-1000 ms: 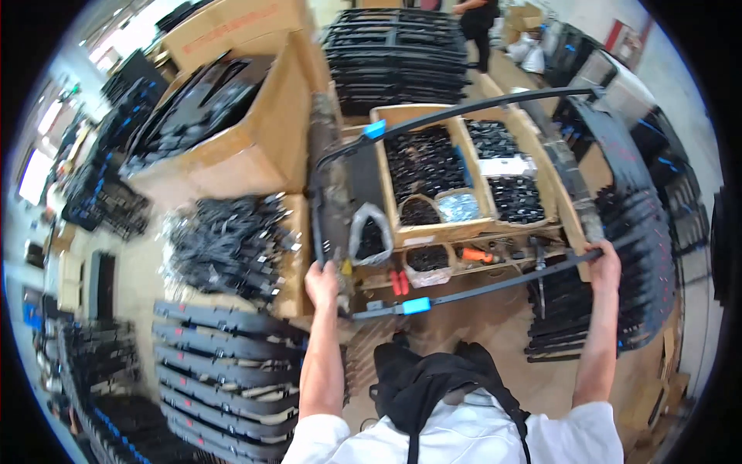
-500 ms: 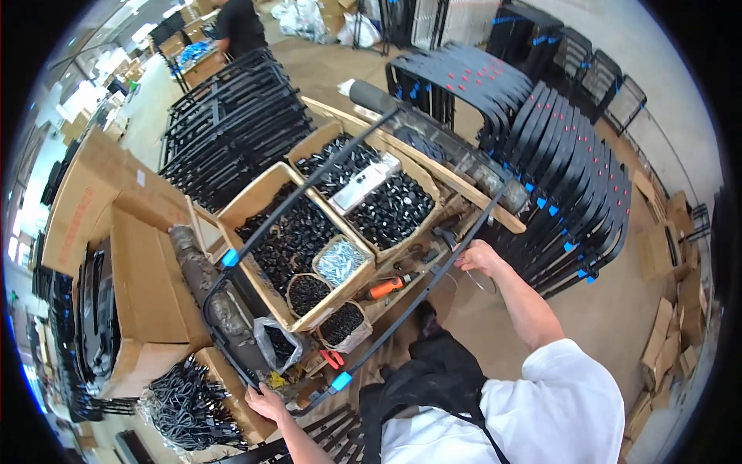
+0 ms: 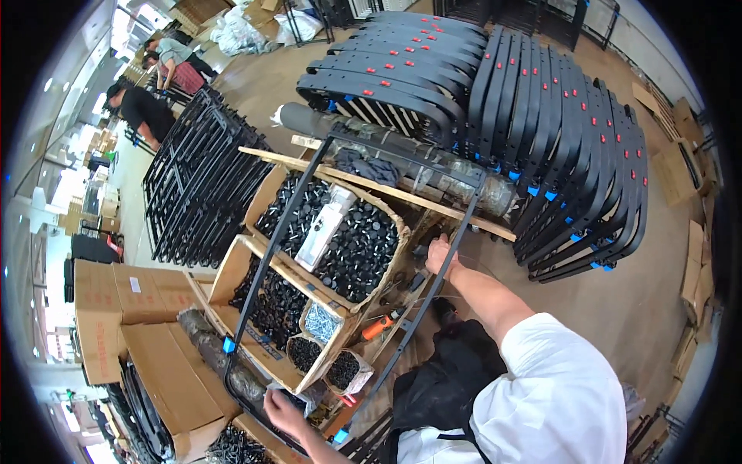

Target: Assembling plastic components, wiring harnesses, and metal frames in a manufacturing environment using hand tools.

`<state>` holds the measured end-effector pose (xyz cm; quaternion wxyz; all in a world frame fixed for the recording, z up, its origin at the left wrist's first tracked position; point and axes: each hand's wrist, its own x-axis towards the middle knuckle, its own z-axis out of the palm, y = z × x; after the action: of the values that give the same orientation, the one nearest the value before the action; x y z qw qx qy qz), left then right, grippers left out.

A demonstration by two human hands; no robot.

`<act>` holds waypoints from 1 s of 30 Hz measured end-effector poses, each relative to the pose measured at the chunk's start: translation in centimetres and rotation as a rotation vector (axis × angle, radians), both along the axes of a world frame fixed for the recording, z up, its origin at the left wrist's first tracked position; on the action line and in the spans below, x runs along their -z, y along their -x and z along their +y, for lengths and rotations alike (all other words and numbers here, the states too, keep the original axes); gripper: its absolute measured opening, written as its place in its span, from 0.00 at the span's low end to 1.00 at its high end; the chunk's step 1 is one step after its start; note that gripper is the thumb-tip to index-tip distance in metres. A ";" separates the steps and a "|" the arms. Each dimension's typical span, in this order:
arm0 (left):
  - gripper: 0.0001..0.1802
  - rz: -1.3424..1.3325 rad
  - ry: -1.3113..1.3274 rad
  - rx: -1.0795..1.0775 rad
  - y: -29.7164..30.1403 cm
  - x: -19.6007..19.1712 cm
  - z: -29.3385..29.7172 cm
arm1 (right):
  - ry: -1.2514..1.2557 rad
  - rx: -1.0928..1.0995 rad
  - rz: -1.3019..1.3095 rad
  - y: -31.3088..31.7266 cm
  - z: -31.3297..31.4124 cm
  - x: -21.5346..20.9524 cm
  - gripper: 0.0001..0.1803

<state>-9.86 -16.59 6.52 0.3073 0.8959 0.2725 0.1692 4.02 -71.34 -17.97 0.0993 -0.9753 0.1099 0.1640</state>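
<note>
A large black metal tube frame (image 3: 265, 267) with blue clips slants over the parts boxes. My right hand (image 3: 440, 255) is closed around its right-hand tube. At the lower left, my left hand (image 3: 286, 414) has curled fingers at the curved near corner of the frame; part of its grip is hidden. Under the frame, cardboard boxes hold black round-headed plugs (image 3: 359, 247) and small black parts (image 3: 272, 309). A white narrow box (image 3: 325, 228) lies on the plugs. Silver screws (image 3: 321, 322) fill a small compartment, and an orange-handled tool (image 3: 377, 328) lies beside the boxes.
Curved black frames with red dots (image 3: 541, 93) stand in rows at the far right. Black frames (image 3: 197, 178) are stacked at the left, with people (image 3: 147, 112) beyond. A wrapped roll (image 3: 363, 131) and a wooden strip (image 3: 433, 199) border the bench. Open cardboard boxes (image 3: 174, 379) stand lower left.
My view has swung, bringing more people into sight at the far left. The frame has shifted with my hands; its far end now lies over the wrapped roll.
</note>
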 end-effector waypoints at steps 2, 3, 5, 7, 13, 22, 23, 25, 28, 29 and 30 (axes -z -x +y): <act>0.18 -0.107 0.232 0.069 -2.7 -0.4 -3.6 | -0.293 0.168 -0.061 1.5 2.4 -6.8 0.22; 0.17 -0.114 0.340 0.103 -5.0 -0.6 -7.2 | -0.285 0.184 -0.062 3.5 1.2 -9.6 0.22; 0.17 -0.072 0.408 0.301 -9.3 0.0 -13.3 | -0.291 0.148 -0.142 7.9 -1.3 -13.4 0.27; 0.18 -0.061 0.664 0.466 -13.2 1.6 -19.0 | -0.315 0.120 0.004 11.1 -3.7 -18.3 0.25; 0.20 0.143 0.861 1.110 -19.7 -2.6 -40.6 | -0.645 0.396 0.184 12.8 -10.4 -34.8 0.21; 0.25 0.343 1.462 1.509 -22.9 -7.2 -56.0 | -0.458 0.350 0.011 2.3 -13.9 -43.3 0.19; 0.25 0.346 1.459 1.516 -23.0 -6.7 -56.5 | -0.458 0.355 0.006 1.8 -14.5 -42.4 0.19; 0.22 0.338 1.497 1.412 -23.2 -5.8 -57.2 | -0.430 0.332 0.048 0.8 -15.1 -40.7 0.19; 0.20 0.358 1.540 1.358 -23.6 -5.2 -57.6 | -0.419 0.327 0.061 0.2 -15.4 -40.5 0.19; 0.19 0.346 1.561 1.334 -23.7 -5.2 -57.6 | -0.420 0.327 0.067 0.0 -15.4 -40.6 0.19; 0.19 0.346 1.563 1.332 -23.7 -5.1 -57.8 | -0.419 0.326 0.069 -0.2 -15.5 -40.6 0.19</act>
<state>13.88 -74.36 11.62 0.7899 0.4282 -0.2032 -0.3891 4.20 -86.88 22.63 0.3203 -0.8967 0.2325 0.1983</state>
